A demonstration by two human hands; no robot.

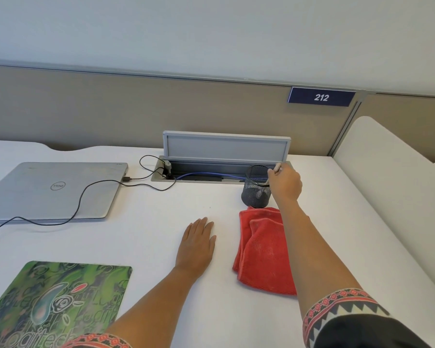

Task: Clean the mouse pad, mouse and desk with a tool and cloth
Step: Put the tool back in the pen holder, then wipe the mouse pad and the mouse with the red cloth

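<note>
My right hand (285,183) reaches over a black mesh pen cup (255,188) and pinches the pale handle of a tool (276,168) whose lower end stands inside the cup. A folded red cloth (261,249) lies on the white desk (161,247) just in front of the cup, partly under my right forearm. My left hand (197,244) rests flat on the desk, fingers straight, left of the cloth. A green patterned mouse pad (58,300) lies at the near left. No mouse is in view.
A shut silver laptop (53,189) sits at the far left with a black cable (86,197) trailing across it. Behind the cup, an open cable tray (211,172) with a raised grey lid holds blue and black cables. A white side panel (387,172) borders the right.
</note>
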